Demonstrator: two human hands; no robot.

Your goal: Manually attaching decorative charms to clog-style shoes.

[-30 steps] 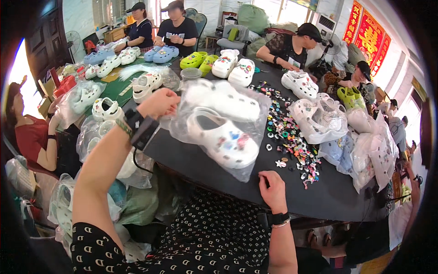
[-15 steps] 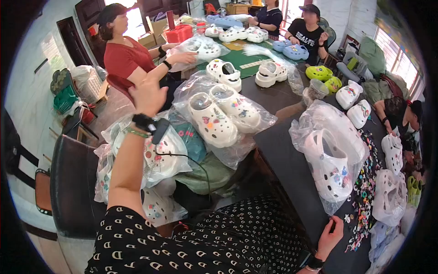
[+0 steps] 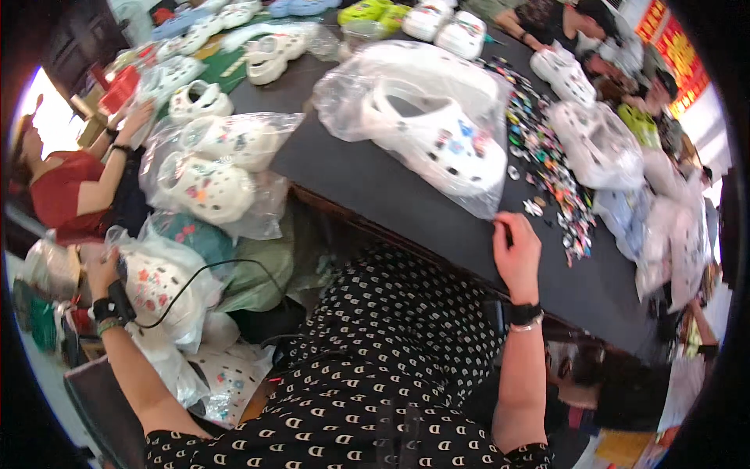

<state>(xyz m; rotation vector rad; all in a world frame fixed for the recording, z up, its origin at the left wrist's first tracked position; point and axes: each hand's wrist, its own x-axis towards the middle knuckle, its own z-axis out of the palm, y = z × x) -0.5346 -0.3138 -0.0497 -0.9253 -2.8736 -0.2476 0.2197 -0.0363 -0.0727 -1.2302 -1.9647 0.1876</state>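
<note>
A pair of white clogs with colourful charms lies in a clear plastic bag on the dark table. My right hand is closed at the bag's near corner, thumb and forefinger pinched together there. Off to the left, my left hand is at the edge of other bagged white clogs with red charms, beside the table. Its fingers are partly hidden and blurred, so its grip is unclear. A black device with a cable sits on my left wrist.
Loose colourful charms lie scattered along the table's right part. Another bagged pair of clogs is at the table's left. A person in a red top sits at the left; other people work at the far right.
My view has turned to the right and down. My left hand has lowered from above the bagged clogs to beside them. My right hand stays at the bag's corner.
</note>
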